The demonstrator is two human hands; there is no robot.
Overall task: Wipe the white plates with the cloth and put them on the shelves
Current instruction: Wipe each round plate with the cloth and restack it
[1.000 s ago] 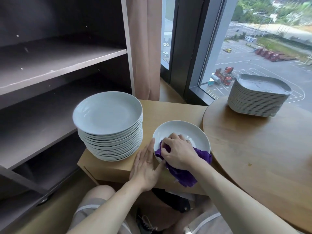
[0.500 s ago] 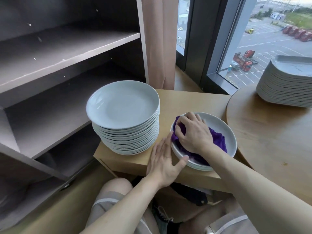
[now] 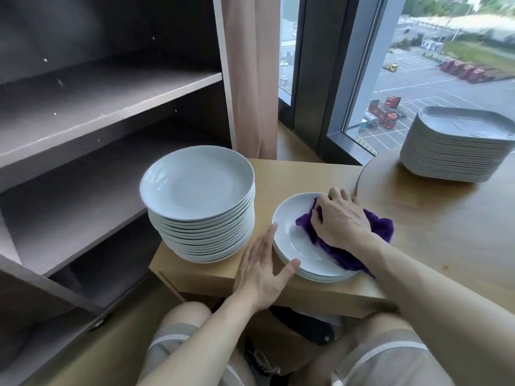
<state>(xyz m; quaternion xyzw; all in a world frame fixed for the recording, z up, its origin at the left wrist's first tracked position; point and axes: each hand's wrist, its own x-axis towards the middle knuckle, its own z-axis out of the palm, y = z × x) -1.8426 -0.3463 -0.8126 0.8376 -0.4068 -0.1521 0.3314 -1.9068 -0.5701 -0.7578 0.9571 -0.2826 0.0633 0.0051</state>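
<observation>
A short stack of white plates (image 3: 292, 240) lies on the low wooden stand (image 3: 301, 174). My right hand (image 3: 341, 218) grips a purple cloth (image 3: 381, 228) and presses it onto the top plate's right side. My left hand (image 3: 260, 270) lies flat with straight fingers against the plates' left rim, thumb on the near rim. A tall stack of white round plates (image 3: 199, 203) stands to the left on the same stand. Dark shelves (image 3: 111, 101) with bare boards are at the left.
A stack of squarish grey-white plates (image 3: 457, 147) sits on the round wooden table (image 3: 446, 224) at the right. A pink curtain (image 3: 249, 79) and a window are behind the stand. My knees are below the stand's front edge.
My right hand and the cloth slid from the plate's near-left part to its far-right part. My left hand stayed at the rim. The camera view shifted.
</observation>
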